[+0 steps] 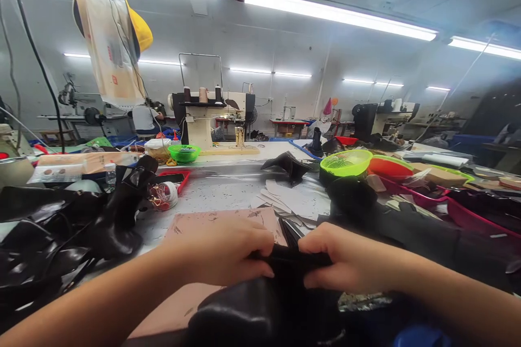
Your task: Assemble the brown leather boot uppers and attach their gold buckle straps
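Observation:
A glossy black leather boot upper (240,309) lies close to my body, its lower part cut off by the picture's bottom edge. My left hand (232,249) pinches its top edge between thumb and curled fingers. On the same edge, a short way to the right, my right hand (352,260) grips with thumb and fingers closed. Dark material stretches between the two hands. Beneath my left hand lies a pinkish board (187,227) with dark marks. Pale cut pieces (299,195) are spread just beyond the hands.
Shiny black boot uppers (118,222) pile up on the left, beside a red tray (185,180). A sewing machine (199,124) stands behind the worktable. Green (345,162) and magenta baskets (468,214) sit on the right, near black material (427,238). Someone in white (143,118) is farther back.

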Tool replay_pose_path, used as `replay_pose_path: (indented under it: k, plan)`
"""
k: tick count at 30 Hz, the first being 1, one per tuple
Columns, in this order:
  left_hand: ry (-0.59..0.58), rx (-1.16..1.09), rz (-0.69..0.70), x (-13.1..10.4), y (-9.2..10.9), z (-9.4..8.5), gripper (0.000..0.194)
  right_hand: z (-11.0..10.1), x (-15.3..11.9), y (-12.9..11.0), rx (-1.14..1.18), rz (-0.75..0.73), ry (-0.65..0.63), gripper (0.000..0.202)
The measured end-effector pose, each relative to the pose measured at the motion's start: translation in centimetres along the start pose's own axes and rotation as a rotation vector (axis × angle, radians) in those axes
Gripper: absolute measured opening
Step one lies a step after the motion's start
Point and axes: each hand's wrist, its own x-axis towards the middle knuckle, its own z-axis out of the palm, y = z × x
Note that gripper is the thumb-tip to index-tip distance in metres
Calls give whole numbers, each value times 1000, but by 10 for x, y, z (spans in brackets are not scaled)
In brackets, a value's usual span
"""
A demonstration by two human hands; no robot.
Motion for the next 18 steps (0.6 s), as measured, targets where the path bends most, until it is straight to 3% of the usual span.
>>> replay_pose_path:
  k: [3, 8, 10, 13, 18]
  plan:
    - [37, -22, 30, 1, 4, 3, 12, 2, 0, -3, -88, 13, 50, 12]
    - [342, -135, -41, -4, 2, 21, 6, 12, -1, -1, -75, -11, 206, 10]
    - [379, -298, -110, -7, -3, 31, 4, 16, -2, 0, -34, -14, 234, 10]
    - [340, -666, -144, -9, -11, 46, 2, 18, -4, 1, 6, -29, 255, 10]
    - [402, -1118, -297, -4, -12, 56, 15, 17, -6, -2, 8, -56, 258, 16]
